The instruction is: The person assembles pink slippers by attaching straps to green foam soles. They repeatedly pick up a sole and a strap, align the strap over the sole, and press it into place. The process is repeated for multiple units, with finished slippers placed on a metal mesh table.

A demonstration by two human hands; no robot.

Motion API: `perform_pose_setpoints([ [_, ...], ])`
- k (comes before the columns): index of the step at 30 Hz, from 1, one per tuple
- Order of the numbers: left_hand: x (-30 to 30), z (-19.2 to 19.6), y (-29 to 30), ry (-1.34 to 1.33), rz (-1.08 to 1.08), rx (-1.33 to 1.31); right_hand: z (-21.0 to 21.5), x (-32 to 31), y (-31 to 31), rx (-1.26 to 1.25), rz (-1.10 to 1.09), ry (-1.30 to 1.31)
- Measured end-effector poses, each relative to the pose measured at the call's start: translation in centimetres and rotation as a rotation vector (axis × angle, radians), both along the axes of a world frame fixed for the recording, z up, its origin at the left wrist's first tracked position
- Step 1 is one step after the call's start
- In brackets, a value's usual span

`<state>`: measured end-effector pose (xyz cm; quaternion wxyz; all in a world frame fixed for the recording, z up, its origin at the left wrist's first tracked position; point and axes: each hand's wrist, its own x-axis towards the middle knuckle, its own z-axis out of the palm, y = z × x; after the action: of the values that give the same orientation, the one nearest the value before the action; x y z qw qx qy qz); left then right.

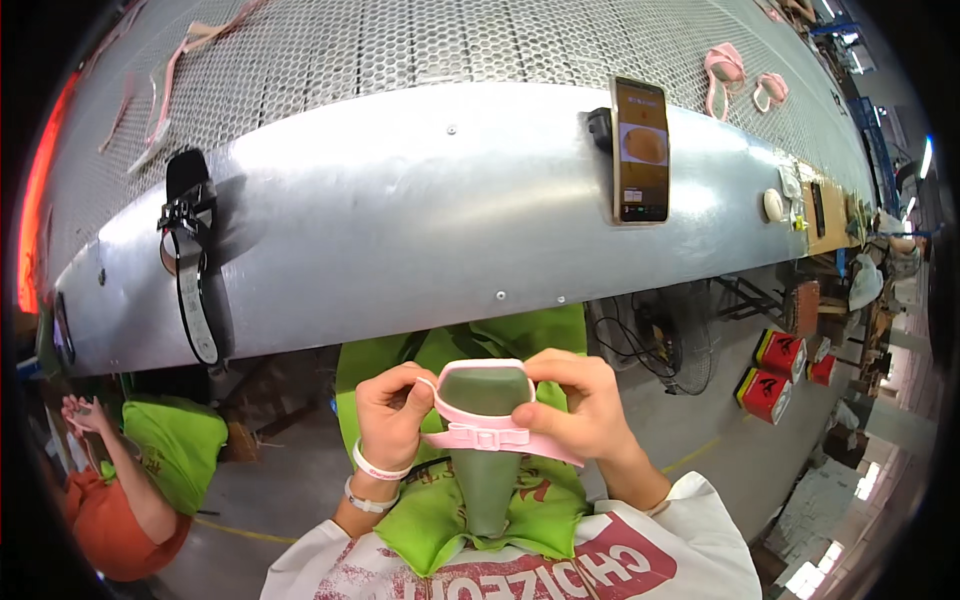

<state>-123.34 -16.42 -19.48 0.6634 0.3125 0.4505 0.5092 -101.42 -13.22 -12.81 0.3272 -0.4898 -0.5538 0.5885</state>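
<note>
In front of my body is a green shoe last (487,490), its broad end facing the bench and its narrow end toward me. Around the broad end runs a pink edging strip (486,417), and a pink strap with a buckle (488,437) crosses just below it. My left hand (395,408) pinches the end of the pink strip at the last's left side. On the other side my right hand (580,405) grips the last, thumb pressed on its face near the pink strap and fingers along the rim.
A metal bench (400,220) curves ahead, with a black heeled sandal (188,260) at left and a propped phone (641,150). Behind lies a mesh conveyor (420,50) with pink sandals (724,75). A fan (670,345) and red-yellow boxes (768,392) stand lower right. A co-worker's arm (135,480) is at left.
</note>
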Motion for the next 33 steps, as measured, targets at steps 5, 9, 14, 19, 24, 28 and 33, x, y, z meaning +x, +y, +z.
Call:
perform_pose_setpoints([
  [5,-0.3,2.1,0.2,0.164,-0.006,0.051,-3.7,1.1,-0.8,-0.194,0.000,0.331],
  [9,-0.6,2.7,-0.2,0.372,0.024,0.215,-4.0,0.9,-0.2,-0.248,0.059,0.353],
  [14,-0.9,4.0,-0.1,0.440,0.017,0.249,-1.1,-2.3,0.4,-0.035,-0.118,0.014],
  [19,-1.9,3.9,-0.4,0.377,-0.026,0.218,-2.6,-3.9,0.5,0.258,-0.124,0.038],
  [24,-3.4,1.0,1.1,-0.116,-0.367,-0.006,-4.2,-4.8,0.2,0.330,-0.088,0.197],
  [28,-3.6,-3.4,2.9,-0.791,-1.031,-0.377,-3.5,-6.3,1.1,0.405,0.078,0.269],
  [33,-4.5,-0.1,3.2,-0.373,-0.752,-0.257,-4.3,-6.3,1.5,0.281,0.031,0.336],
])
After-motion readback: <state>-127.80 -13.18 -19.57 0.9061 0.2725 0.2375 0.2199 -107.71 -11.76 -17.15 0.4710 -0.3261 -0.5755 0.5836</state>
